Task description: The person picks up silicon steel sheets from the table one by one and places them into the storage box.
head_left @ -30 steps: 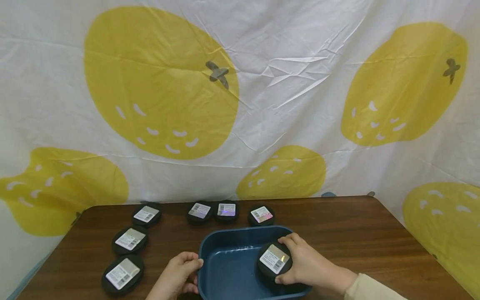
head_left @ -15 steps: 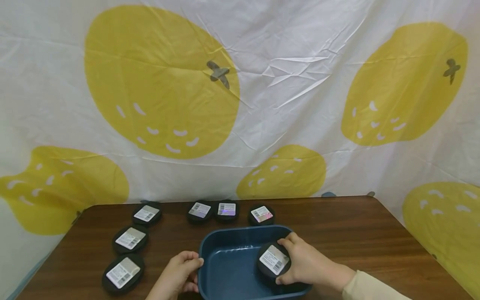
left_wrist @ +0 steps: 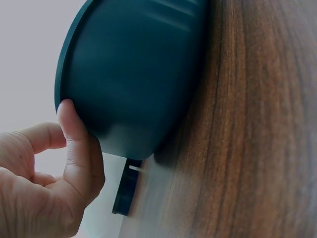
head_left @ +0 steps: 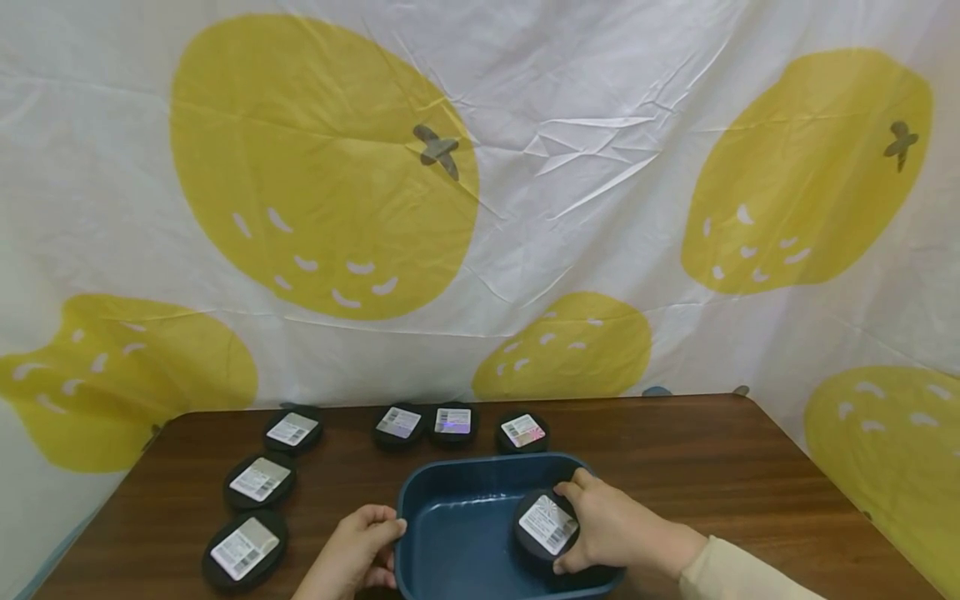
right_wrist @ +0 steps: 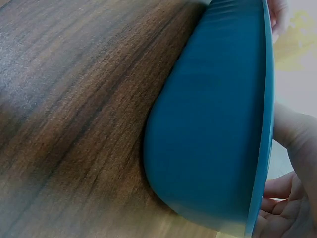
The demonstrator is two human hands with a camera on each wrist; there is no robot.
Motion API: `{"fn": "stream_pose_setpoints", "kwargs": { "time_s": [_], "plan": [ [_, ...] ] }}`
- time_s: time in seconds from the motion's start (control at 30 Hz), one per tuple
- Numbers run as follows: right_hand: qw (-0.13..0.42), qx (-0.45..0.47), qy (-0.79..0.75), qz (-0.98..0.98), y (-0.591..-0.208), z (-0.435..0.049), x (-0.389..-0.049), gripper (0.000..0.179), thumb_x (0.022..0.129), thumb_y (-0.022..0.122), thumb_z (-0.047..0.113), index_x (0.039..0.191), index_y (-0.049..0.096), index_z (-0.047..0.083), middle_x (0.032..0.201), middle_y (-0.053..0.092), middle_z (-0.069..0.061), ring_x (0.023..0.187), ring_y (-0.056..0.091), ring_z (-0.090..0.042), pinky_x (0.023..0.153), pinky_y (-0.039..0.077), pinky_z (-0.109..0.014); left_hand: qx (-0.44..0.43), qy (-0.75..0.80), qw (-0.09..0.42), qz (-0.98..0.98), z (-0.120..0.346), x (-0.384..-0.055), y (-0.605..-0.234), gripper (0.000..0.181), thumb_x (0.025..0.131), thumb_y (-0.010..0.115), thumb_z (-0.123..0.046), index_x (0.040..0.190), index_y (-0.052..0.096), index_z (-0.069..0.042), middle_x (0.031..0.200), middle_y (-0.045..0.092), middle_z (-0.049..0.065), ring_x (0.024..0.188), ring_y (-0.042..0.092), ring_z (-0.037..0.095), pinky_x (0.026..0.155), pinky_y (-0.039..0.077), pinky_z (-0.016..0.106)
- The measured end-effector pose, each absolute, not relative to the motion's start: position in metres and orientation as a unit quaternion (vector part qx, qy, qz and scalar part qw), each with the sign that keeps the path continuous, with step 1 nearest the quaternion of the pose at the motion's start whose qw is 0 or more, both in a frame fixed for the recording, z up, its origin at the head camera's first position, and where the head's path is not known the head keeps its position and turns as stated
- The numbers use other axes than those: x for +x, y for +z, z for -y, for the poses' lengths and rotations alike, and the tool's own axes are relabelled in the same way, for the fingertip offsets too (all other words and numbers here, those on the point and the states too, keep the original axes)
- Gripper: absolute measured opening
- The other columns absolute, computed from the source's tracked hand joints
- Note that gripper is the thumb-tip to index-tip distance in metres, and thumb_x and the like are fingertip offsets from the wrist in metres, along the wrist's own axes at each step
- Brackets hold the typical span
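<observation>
A blue rectangular basin point(head_left: 468, 546) sits at the table's near edge. My left hand point(head_left: 358, 546) pinches its left rim between thumb and fingers; the left wrist view shows this grip on the basin wall point(left_wrist: 129, 74) from outside. Inside the basin's right side, my right hand point(head_left: 611, 525) holds a round black container point(head_left: 528, 557) with a white barcode label on top, thumb and fingers spread around its edge. In the right wrist view the basin wall point(right_wrist: 213, 114) hides the container, and part of the right hand point(right_wrist: 285, 203) shows behind the rim.
Three similar black containers point(head_left: 258, 481) stand in a column at the left. Several more, such as one labelled container point(head_left: 522, 432), line the back edge. The dark wooden table point(head_left: 720, 467) meets a hanging white cloth point(head_left: 570, 192) printed with yellow lemons.
The label on the container in my right hand has turned slightly, and the container has shifted a little. My left hand stays on the rim.
</observation>
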State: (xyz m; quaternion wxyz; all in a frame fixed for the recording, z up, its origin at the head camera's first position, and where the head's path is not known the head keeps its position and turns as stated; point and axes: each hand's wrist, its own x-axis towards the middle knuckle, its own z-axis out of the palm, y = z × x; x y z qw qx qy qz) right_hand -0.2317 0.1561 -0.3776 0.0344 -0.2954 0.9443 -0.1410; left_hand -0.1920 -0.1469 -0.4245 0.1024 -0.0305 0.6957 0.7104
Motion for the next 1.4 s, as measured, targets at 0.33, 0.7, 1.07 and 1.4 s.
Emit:
{"fn": "stream_pose_setpoints", "kwargs": {
  "time_s": [0.33,0.7,1.07,1.4],
  "plan": [
    [0.048,-0.307,-0.119,-0.943,-0.3762,-0.1536,-0.2354,0.085,0.055,0.085,0.043,0.115,0.056,-0.01,0.093,0.05,-0.005,0.074,0.053,-0.013,0.069,0.052,-0.03,-0.035,0.712,0.11,-0.692,0.1486,-0.1917,-0.4239,0.021,0.087,0.053,-0.01,0.101,0.046,0.005,0.073,0.048,0.004,0.053,0.049,0.012,0.047,0.049,0.023],
    [0.046,-0.312,-0.111,-0.942,-0.3777,-0.1533,-0.2356,0.087,0.055,0.085,0.041,0.116,0.054,-0.013,0.091,0.048,-0.006,0.071,0.051,-0.011,0.066,0.051,-0.027,-0.029,0.715,0.106,-0.69,0.1478,-0.1913,-0.4237,0.022,0.086,0.053,-0.01,0.1,0.046,0.005,0.071,0.047,0.004,0.053,0.048,0.011,0.046,0.048,0.022],
    [0.069,-0.306,-0.12,-0.942,-0.3767,-0.1513,-0.2352,0.088,0.056,0.085,0.039,0.118,0.051,-0.014,0.095,0.049,-0.008,0.074,0.05,-0.012,0.068,0.051,-0.026,-0.028,0.712,0.108,-0.693,0.1485,-0.1912,-0.4244,0.023,0.086,0.053,-0.01,0.101,0.045,0.005,0.073,0.047,0.004,0.053,0.049,0.011,0.047,0.048,0.022],
    [0.072,-0.294,-0.127,-0.945,-0.3774,-0.1494,-0.2335,0.088,0.055,0.085,0.036,0.118,0.05,-0.014,0.096,0.048,-0.01,0.074,0.05,-0.013,0.069,0.05,-0.026,-0.033,0.712,0.114,-0.692,0.1485,-0.1908,-0.4229,0.023,0.087,0.053,-0.01,0.101,0.045,0.006,0.074,0.048,0.004,0.053,0.049,0.012,0.047,0.048,0.023]
  ]
}}
